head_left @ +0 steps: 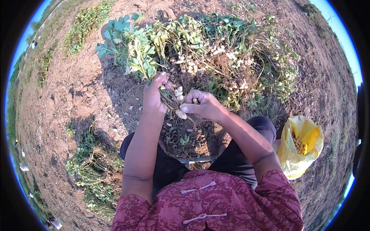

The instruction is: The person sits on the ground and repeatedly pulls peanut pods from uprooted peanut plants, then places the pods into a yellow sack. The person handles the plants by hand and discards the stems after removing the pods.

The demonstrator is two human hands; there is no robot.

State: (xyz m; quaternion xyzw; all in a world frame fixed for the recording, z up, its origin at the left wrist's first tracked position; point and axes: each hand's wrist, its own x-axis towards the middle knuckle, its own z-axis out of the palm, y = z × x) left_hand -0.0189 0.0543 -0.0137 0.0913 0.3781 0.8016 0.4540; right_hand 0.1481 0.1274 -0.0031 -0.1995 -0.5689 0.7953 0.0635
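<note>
My left hand point(156, 92) is closed around the stems of a peanut plant point(140, 54), whose green leaves spread away to the far left. Pale peanut pods point(179, 94) hang at its root end, between my two hands. My right hand point(202, 104) pinches at these pods with thumb and forefinger, and a pod shows among its curled fingers. One larger pod point(180, 114) sits just below the right thumb. Just beyond my hands lies a heap of pulled peanut plants point(231, 46), with clusters of pods point(189, 64) showing among the roots.
A yellow plastic bag point(287, 152) stands open at my right, with loose peanuts point(298, 145) inside. More plants point(98, 169) lie in a pile at the left. Dry brown soil point(61, 104) surrounds me. A metal bar point(196, 159) shows between my legs.
</note>
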